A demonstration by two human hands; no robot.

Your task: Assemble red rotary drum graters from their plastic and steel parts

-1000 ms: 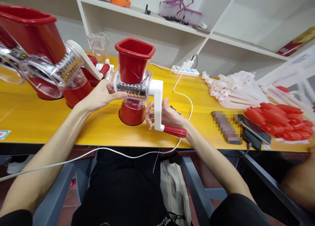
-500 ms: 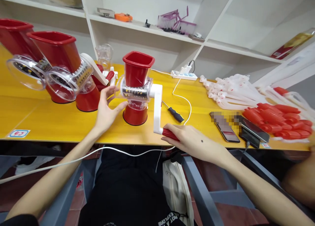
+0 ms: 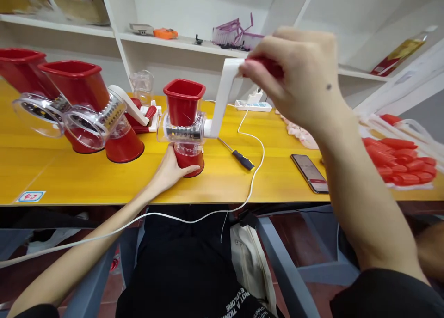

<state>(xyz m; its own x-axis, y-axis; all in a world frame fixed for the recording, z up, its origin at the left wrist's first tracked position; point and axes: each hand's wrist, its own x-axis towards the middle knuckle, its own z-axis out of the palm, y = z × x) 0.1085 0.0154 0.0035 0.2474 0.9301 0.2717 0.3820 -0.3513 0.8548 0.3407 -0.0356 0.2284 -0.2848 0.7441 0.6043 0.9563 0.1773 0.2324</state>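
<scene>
Cranking step: rotary grater (image 3: pixel 183 103) at frame centre on counter (image 3: pixel 86 179); right hand (image 3: pixel 301 77) grip clamped on raised crank handle (image 3: pixel 267 66); left hand (image 3: pixel 171 170) grip clamped on its base; downstroke needs firm base hold.

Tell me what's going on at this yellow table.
A person has both hands on a red rotary grater that stands on the yellow table. The left hand grips its red base. The right hand is closed around the red grip of the white crank, which points up above the hopper. Two more graters stand to the left. A screwdriver, a phone and a pile of red parts lie to the right.
</scene>
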